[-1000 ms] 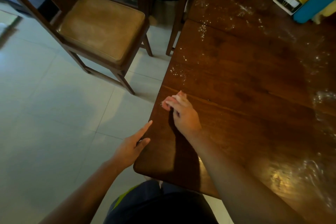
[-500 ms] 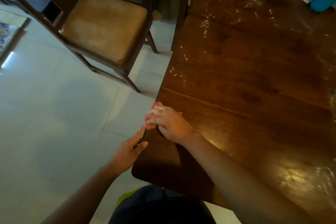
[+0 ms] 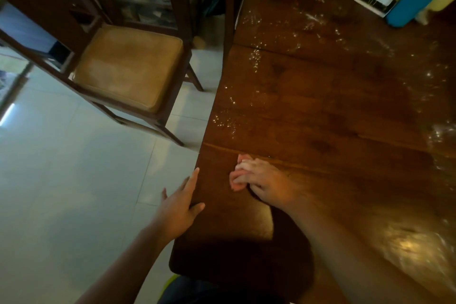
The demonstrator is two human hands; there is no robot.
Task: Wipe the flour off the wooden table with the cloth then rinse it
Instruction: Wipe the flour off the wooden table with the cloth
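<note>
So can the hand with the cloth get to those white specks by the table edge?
Probably yes. The right hand presses the pink cloth flat on the table, and only bare wood lies between it and the flour specks.

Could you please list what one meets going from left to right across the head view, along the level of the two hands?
Tiled floor → left hand → pink cloth → right hand → wooden table.

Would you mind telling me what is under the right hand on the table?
A pink cloth peeks out beyond the fingers of the right hand, pressed on the wooden table. The rest of the cloth, and any flour beneath it, is covered.
</note>
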